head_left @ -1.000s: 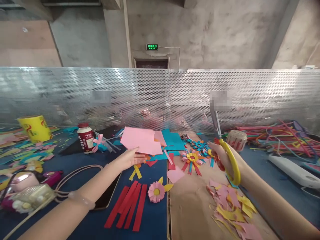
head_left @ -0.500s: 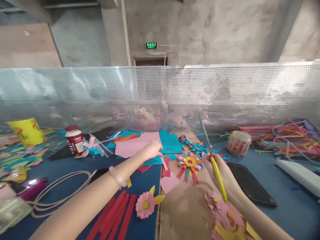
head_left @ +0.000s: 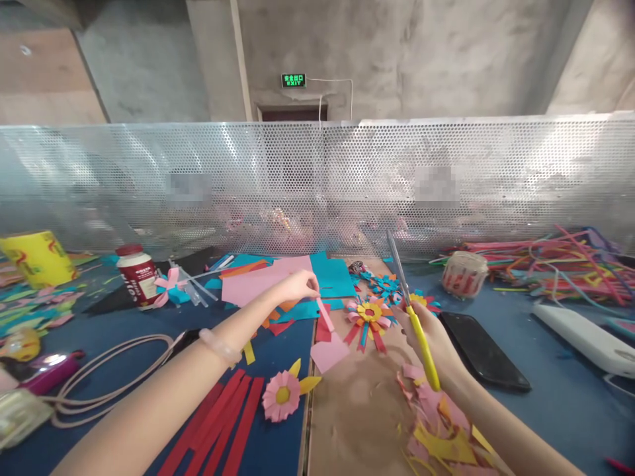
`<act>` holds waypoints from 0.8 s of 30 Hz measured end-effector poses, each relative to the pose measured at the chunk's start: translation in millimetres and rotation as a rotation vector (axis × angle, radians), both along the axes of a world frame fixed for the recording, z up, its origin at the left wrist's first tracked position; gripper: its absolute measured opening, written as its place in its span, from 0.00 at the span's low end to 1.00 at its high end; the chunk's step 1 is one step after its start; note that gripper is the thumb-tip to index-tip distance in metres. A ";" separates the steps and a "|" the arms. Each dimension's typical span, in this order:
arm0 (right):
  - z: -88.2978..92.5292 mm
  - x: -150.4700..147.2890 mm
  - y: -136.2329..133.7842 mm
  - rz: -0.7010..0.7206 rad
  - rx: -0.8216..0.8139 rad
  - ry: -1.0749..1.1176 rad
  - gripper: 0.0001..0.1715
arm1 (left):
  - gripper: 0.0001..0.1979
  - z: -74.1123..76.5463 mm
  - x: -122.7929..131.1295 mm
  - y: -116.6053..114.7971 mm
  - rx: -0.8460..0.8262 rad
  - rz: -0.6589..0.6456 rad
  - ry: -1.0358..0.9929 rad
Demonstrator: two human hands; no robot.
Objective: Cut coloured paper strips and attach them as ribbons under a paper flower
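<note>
My left hand (head_left: 300, 285) is closed, pinching the top end of a narrow pink paper strip (head_left: 325, 316). It hangs over blue and pink paper sheets (head_left: 251, 284), and the strip's lower end is above small red and pink paper pieces (head_left: 330, 354). In my right hand (head_left: 439, 340) is a pair of scissors (head_left: 420, 334) with yellow handles, the blades pointing up and away from me. Just left of that hand lies a layered paper flower (head_left: 370, 312) with a yellow centre. A pink paper flower (head_left: 282, 395) with yellow leaves sits nearer to me.
Red strips (head_left: 238, 423) and a coiled cable (head_left: 112, 350) lie at left, behind them a red-capped bottle (head_left: 139, 277) and yellow roll (head_left: 40, 258). At right are a black phone (head_left: 483, 350), a tape roll (head_left: 465, 274) and paper scraps (head_left: 441, 430). A perforated metal screen (head_left: 372, 178) stands behind.
My view has shifted a little to the right and down. My left hand has lifted slightly with the pink strip, uncovering orange paper bits below the wrist. The scissors stay in my right hand.
</note>
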State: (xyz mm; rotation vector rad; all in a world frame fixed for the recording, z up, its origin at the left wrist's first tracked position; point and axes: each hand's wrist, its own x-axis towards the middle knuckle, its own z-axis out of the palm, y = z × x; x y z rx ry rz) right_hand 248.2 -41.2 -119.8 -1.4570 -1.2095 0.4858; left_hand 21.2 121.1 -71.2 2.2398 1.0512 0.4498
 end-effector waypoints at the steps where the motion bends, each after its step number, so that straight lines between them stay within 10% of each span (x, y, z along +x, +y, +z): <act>1: 2.7 -3.1 -1.2 0.029 -0.039 0.049 0.20 | 0.04 7.9 0.0 -10.3 -0.030 -0.019 -0.047; 8: 24.9 -36.5 -16.2 0.259 -0.121 0.166 0.18 | 0.07 43.4 10.2 -86.6 -0.193 -0.175 -0.338; 15: 28.6 -44.0 -30.6 0.470 -0.144 0.149 0.15 | 0.11 48.5 11.2 -99.5 -0.197 -0.181 -0.374; 24: 25.5 -41.5 -28.8 0.378 -0.091 0.108 0.13 | 0.11 20.1 21.5 -132.2 -0.372 -0.186 -0.391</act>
